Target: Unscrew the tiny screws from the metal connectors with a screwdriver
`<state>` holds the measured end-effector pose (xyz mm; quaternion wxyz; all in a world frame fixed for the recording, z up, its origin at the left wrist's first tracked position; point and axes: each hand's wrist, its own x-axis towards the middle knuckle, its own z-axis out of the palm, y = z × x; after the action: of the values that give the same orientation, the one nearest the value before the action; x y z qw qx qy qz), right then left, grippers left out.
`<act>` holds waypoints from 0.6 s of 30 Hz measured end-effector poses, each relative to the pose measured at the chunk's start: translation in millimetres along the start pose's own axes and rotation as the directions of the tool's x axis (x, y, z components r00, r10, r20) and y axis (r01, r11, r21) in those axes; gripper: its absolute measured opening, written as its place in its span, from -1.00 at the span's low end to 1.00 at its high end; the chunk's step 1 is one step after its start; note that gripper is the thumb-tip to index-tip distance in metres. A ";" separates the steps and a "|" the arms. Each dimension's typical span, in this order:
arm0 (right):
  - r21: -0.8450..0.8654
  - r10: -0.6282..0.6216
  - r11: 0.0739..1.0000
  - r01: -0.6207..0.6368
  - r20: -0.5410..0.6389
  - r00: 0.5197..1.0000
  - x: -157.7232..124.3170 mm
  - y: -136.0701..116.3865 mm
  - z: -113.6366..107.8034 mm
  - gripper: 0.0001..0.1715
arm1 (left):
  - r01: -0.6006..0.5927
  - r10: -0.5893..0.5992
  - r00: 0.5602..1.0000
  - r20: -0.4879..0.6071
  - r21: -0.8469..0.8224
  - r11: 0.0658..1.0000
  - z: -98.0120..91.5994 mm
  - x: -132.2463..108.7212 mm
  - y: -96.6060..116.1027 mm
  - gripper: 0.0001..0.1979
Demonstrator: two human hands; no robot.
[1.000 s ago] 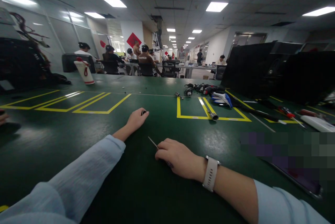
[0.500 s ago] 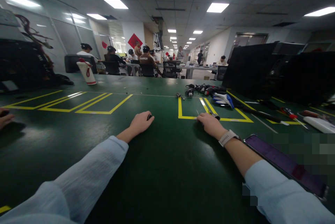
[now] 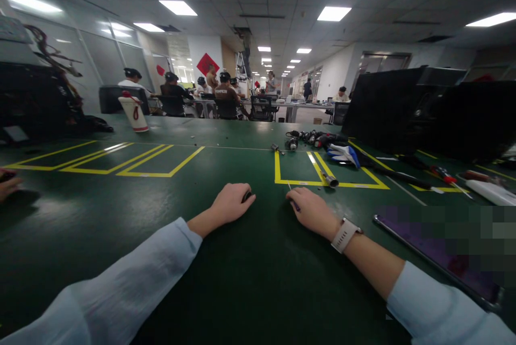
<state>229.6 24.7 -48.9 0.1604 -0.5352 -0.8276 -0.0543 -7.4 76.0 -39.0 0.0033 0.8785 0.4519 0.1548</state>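
Observation:
My left hand [image 3: 230, 206] rests on the green table [image 3: 250, 275], fingers curled round a small black part [image 3: 246, 196] that peeks out at the fingertips. Close to its right, my right hand [image 3: 310, 209] lies knuckles up, closed on a thin screwdriver [image 3: 293, 198] whose metal shaft pokes out toward the far side. A white watch [image 3: 344, 234] sits on that wrist. Just beyond the right hand, a small metal cylinder [image 3: 330, 179] lies on a yellow taped rectangle [image 3: 298, 181].
A phone [image 3: 439, 253] lies at the right. Further back are tool parts [image 3: 306, 137], a white and blue glove [image 3: 343, 153], screwdrivers [image 3: 441, 173] and black monitors [image 3: 407, 108]. A white cup [image 3: 134, 110] stands far left. Another person's hand [image 3: 7, 184] shows at the left edge; several people sit behind.
My right hand reached out to the yellow rectangle, then drew back toward me, still gripping the screwdriver. My left hand slid right and slightly nearer with the black part.

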 end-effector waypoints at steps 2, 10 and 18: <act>0.079 -0.017 0.997 0.017 0.001 1.000 -6.4 -11.3 -2.0 -0.78 | -0.105 0.105 0.994 0.021 0.018 0.994 -1.4 -7.7 20.2 -0.75; 0.252 -0.059 0.966 0.056 0.005 0.998 -24.7 -28.6 -8.8 -0.73 | -0.312 0.308 0.947 0.097 0.030 0.950 -12.0 -31.4 67.6 -0.82; 0.235 -0.034 0.971 0.032 0.004 0.999 -21.5 -28.3 -5.5 -0.73 | -0.370 0.367 0.928 0.062 0.061 0.927 -5.9 -21.7 64.6 -0.85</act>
<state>213.2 -7.3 -48.3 0.2181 -0.4989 -0.8377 0.0436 30.4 19.7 -29.8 -0.0461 0.9508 0.2840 0.1145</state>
